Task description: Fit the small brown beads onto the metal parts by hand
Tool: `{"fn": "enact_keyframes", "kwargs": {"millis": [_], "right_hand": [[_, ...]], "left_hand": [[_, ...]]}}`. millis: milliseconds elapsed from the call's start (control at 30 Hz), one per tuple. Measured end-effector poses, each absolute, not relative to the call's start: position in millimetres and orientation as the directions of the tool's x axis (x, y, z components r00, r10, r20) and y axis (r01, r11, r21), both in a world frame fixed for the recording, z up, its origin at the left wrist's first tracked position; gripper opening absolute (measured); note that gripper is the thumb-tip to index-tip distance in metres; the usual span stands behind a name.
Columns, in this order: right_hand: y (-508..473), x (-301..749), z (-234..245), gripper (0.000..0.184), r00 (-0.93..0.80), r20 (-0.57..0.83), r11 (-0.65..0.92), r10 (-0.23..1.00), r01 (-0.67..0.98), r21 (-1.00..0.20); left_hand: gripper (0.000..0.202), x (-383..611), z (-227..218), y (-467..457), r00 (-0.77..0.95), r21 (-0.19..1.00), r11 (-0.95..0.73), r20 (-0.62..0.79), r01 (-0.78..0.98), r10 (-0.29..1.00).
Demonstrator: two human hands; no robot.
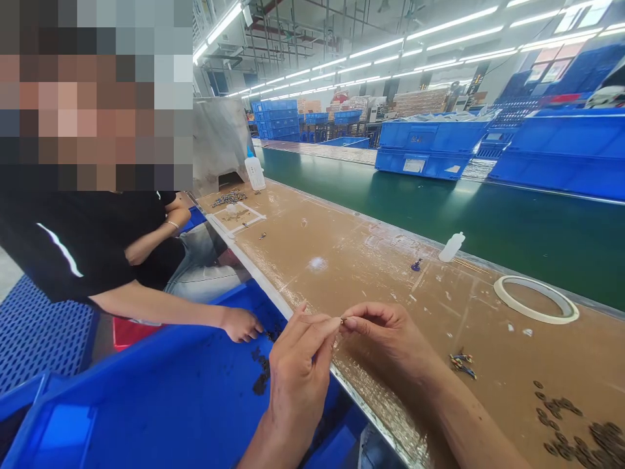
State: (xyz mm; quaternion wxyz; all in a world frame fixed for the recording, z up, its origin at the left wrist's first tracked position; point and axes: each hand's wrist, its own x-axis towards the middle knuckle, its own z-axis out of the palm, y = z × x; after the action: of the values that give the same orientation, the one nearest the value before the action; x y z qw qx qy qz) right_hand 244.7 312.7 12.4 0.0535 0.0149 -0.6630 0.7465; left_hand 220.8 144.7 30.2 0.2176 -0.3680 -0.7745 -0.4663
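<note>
My left hand (300, 365) and my right hand (385, 332) meet fingertip to fingertip over the front edge of the brown workbench (342, 260). Both are pinched on a tiny dark part (342, 320) held between them; it is too small to name. Below my left hand a blue bin (185, 397) holds several small dark parts (261, 374). A co-worker's hand (240, 324) reaches into the same bin from the left.
Several dark ring-shaped parts (576, 430) lie at the right front of the bench, near small blue bits (461, 363). A tape roll (536, 298), a fallen white bottle (452, 247) and an upright bottle (254, 170) stand further off. A green conveyor (439, 202) and blue crates (432, 148) lie beyond.
</note>
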Motion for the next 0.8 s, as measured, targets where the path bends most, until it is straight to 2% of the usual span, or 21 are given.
{"fn": "enact_keyframes", "kwargs": {"millis": [167,267,367,433,467,533,633,700,800], "right_hand": [[310.9,247.2,12.9,0.018,-0.994,0.075,-0.119,0.078,-0.084,-0.989],[311.0,247.5,14.4,0.018,-0.996,0.052,-0.091,0.072,-0.058,-0.994],[313.2,247.2,17.3,0.021,-0.998,0.028,-0.092,0.056,-0.033,-0.995],[314.8,247.1,20.0,0.022,-0.996,0.026,-0.124,0.091,-0.037,-0.992],[315.3,247.2,21.6,0.023,-0.992,0.029,-0.14,0.12,-0.045,-0.989],[315.4,247.9,25.3,0.021,-0.984,0.045,-0.159,0.174,-0.073,-0.985],[313.3,250.2,32.0,0.017,-0.983,0.078,-0.173,0.169,-0.107,-0.979],[310.9,252.5,36.5,0.016,-0.988,0.096,-0.188,0.122,-0.118,-0.975],[308.1,256.6,42.0,0.015,-0.992,0.112,-0.223,0.057,-0.122,-0.967]], "left_hand": [[0.029,220.6,28.6,143.8,-0.59,0.517,0.284,0.718,0.807,0.371],[0.027,220.4,28.6,142.9,-0.654,0.598,0.268,0.664,0.756,0.362],[0.015,219.4,28.9,144.7,-0.851,0.843,0.193,0.442,0.502,0.285],[0.008,218.9,28.8,147.4,-0.951,0.978,0.038,0.191,0.206,0.241],[0.009,218.7,28.5,148.9,-0.967,0.996,-0.066,0.073,0.058,0.245],[0.016,218.6,27.7,151.8,-0.947,0.945,-0.271,-0.095,-0.182,0.306],[0.022,218.8,26.1,154.0,-0.894,0.807,-0.453,-0.195,-0.38,0.402],[0.022,219.2,25.8,153.7,-0.882,0.762,-0.494,-0.213,-0.419,0.42],[0.02,220.6,27.3,151.8,-0.89,0.758,-0.51,-0.204,-0.407,0.408]]}}
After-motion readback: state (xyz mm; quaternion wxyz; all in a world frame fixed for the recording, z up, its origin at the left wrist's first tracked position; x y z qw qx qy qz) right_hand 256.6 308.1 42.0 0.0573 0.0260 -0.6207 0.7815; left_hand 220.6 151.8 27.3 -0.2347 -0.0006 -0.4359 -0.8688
